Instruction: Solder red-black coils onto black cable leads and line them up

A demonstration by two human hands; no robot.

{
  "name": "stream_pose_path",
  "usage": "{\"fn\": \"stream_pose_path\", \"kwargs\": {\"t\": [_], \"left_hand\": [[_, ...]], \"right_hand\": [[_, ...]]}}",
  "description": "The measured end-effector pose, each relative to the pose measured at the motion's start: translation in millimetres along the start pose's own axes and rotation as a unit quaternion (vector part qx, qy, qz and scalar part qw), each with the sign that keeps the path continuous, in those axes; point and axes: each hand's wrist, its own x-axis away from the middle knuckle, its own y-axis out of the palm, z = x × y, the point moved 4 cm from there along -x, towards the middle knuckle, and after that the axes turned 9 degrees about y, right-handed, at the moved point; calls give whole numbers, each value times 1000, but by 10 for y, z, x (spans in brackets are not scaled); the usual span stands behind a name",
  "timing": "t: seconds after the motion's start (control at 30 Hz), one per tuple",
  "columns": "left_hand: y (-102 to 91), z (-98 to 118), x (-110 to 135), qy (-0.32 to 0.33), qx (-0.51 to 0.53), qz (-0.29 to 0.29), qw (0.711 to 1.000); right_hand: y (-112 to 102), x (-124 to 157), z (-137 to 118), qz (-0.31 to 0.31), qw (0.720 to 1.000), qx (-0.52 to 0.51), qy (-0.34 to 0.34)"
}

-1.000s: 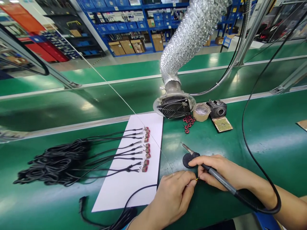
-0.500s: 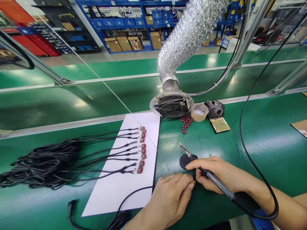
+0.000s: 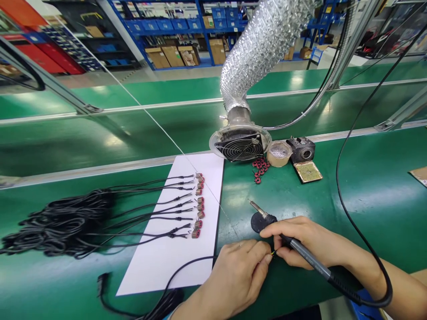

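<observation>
Head view shows the left hand (image 3: 233, 278) pinching a tiny yellow-tipped wire end (image 3: 272, 254) against the right hand (image 3: 308, 242), which grips a soldering iron (image 3: 293, 244) whose long axis points toward ten o'clock.

Bare hands (image 3: 233, 278), no sleeves visible

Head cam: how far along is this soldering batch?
Done: about nine black cables on the white sheet, each ending in a small coil. In hand: right hand holds the soldering iron; left hand pinches a fine wire. Left: loose red coils by the fan.
</observation>
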Motion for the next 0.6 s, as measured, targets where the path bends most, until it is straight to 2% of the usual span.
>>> {"fn": "stream_pose_path", "kwargs": {"t": [0.23, 0.6], "left_hand": [[-17, 20, -20, 24, -1, 10, 1000], [-59, 25, -32, 30, 4, 43, 999]], "right_hand": [[7, 3, -33, 16, 997, 46, -66], [-26, 28, -6, -10, 997, 3, -79]]}}
